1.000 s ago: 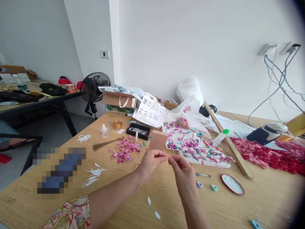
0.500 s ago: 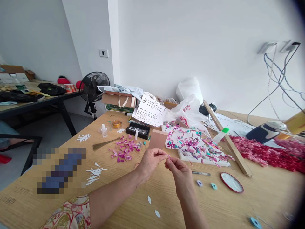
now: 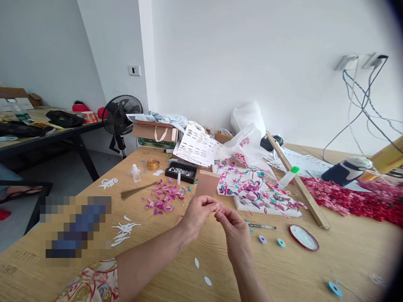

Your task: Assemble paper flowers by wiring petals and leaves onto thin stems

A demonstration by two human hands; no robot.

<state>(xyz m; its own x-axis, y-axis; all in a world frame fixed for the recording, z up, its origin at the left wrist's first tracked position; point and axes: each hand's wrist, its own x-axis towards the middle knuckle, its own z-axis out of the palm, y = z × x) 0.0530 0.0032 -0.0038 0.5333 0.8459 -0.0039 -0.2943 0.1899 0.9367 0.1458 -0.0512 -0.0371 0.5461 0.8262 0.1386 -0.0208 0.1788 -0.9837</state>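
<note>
Both my hands meet above the wooden table (image 3: 283, 272), fingertips pinched together. My left hand (image 3: 198, 212) and my right hand (image 3: 234, 228) hold a small pink petal piece (image 3: 221, 206) between them. A loose pile of pink petals (image 3: 163, 199) lies just beyond my left hand. A white board covered with pink and teal flowers (image 3: 255, 188) sits beyond my right hand. Metal tweezers (image 3: 262, 226) lie on the table right of my right hand.
A red-rimmed lid (image 3: 304, 237), small round spools (image 3: 270, 240), white paper cutouts (image 3: 124, 233), a black tray (image 3: 181, 172), a small bottle (image 3: 135, 173), a wooden strip (image 3: 296, 180) and a heap of red petals (image 3: 349, 200) lie around. A fan (image 3: 121, 117) stands behind the table.
My right hand has moved left toward my left hand, so the fingertips now sit close together on the pink piece. The view has shifted slightly.
</note>
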